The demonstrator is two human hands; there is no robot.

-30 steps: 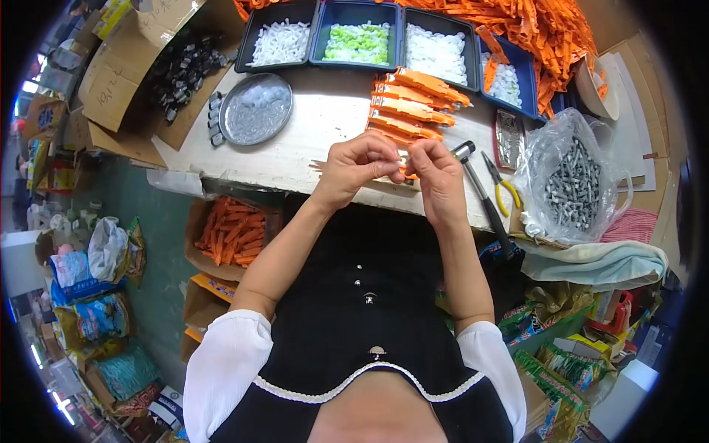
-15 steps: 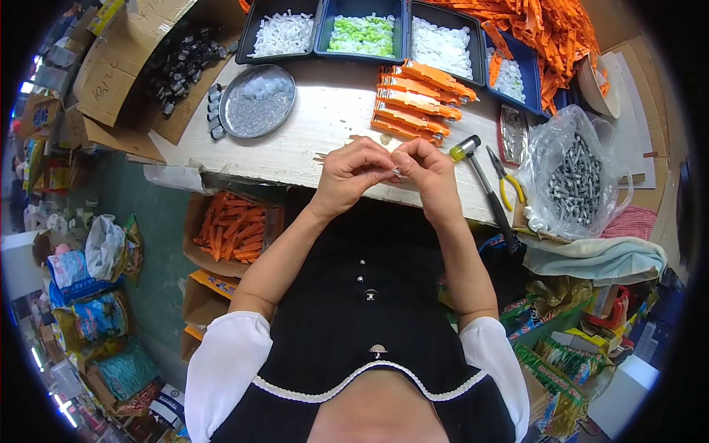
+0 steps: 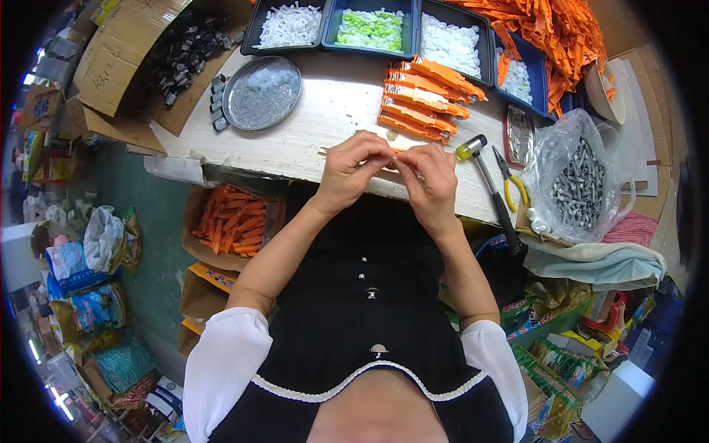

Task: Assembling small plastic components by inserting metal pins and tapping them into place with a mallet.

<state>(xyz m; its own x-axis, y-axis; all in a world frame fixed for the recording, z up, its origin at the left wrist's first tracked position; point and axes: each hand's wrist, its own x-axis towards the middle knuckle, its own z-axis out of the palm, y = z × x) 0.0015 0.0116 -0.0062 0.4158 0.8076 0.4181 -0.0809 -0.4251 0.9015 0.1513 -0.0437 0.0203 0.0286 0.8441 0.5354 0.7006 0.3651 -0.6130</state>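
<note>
At the front edge of the white table, my left hand (image 3: 353, 168) and my right hand (image 3: 428, 179) meet fingertip to fingertip. Both are closed in a pinch. What they pinch is tiny and mostly covered by the fingers, so its kind cannot be made out. Just beyond them lies a stack of orange plastic parts (image 3: 426, 98), side by side. Right of my right hand is a hammer (image 3: 489, 184) with a yellow-green face and black handle. Next to it rest pliers (image 3: 511, 184) with yellow and black grips.
Dark bins (image 3: 369, 53) of small white and green pieces line the back. A round metal tray (image 3: 255, 118) is at left, near a carton (image 3: 111, 81) of black parts. At right sit a plastic bag (image 3: 583, 173) of grey metal pieces and an orange heap (image 3: 554, 44).
My fingertips have drawn closer together, and my right hand has turned slightly inward. The whole view has shifted a little; the tools and bins lie as before.
</note>
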